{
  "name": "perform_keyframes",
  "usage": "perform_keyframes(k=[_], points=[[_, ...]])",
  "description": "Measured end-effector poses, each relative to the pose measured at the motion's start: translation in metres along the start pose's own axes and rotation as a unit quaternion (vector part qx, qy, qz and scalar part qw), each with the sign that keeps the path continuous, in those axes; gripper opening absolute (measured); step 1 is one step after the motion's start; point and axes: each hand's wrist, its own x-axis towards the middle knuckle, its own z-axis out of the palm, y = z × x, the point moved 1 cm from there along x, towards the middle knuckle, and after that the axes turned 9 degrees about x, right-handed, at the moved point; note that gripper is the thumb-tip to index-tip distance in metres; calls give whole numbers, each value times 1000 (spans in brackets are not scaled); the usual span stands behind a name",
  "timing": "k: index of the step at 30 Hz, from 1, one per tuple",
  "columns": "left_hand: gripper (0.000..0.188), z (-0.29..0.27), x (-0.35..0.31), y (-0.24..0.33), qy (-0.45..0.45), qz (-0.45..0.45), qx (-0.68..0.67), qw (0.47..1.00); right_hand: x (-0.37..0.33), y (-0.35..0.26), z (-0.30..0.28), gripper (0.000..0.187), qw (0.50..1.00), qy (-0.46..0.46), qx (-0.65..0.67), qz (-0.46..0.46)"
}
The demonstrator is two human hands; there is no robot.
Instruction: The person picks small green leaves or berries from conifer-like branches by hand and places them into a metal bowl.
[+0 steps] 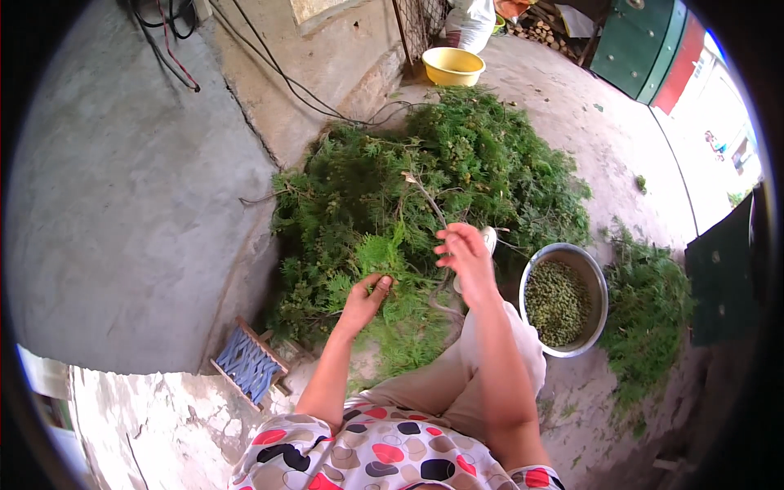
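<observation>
Grip of the left hand (pixel 363 304): thumb and fingertips were together, seemingly clamped on a green sprig (pixel 380 255) of feathery leaves, which spread out on the far side of the fingers. Grip of the right hand (pixel 467 255): fingers were curved and slightly apart; whether they held anything could not be told. One bare branch (pixel 426 200), pale at its broken end, slanted far and left from beside these fingers; contact was unclear.

Beneath and beyond both hands: one large pile of leafy cuttings (pixel 498 159), mostly dark green, spread across the floor (pixel 645 147). Partly hidden by the right hand: one pale shoe (pixel 489 238).

Right of the right hand: one round metal bowl (pixel 600 300), upright, partly filled with small green berry-like pieces (pixel 555 304). Just right of the bowl: one smaller heap of greenery (pixel 645 298).

Near side: the person's light trousers (pixel 510 335) and a white shirt (pixel 408 449) patterned with red, black and tan rounded shapes.

Near left: one small stool (pixel 249 365) with blue strapping. Left: a smooth grey wall (pixel 135 204).

Far side: one yellow basin (pixel 454 76), just beyond the pile; behind it, a white sack (pixel 471 28). Far right: stacked firewood (pixel 535 31) and a green panel (pixel 630 45). Far left: dark cables hung along the wall.
</observation>
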Motion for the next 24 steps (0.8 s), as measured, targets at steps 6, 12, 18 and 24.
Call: perform_keyframes(k=[6,12,18,24], points=[[23,7,9,-30,-41,34,-208,977,-8,20,9,24,974,-110,-136,143],[22,7,-3,-13,-69,-32,-185,980,-13,33,12,32,936,-181,-264,148],[20,10,-2,-6,-35,17,-136,990,-9,47,4,33,944,-163,-283,46],[24,19,1,-12,62,88,-12,994,-16,40,6,28,924,-149,-352,6]])
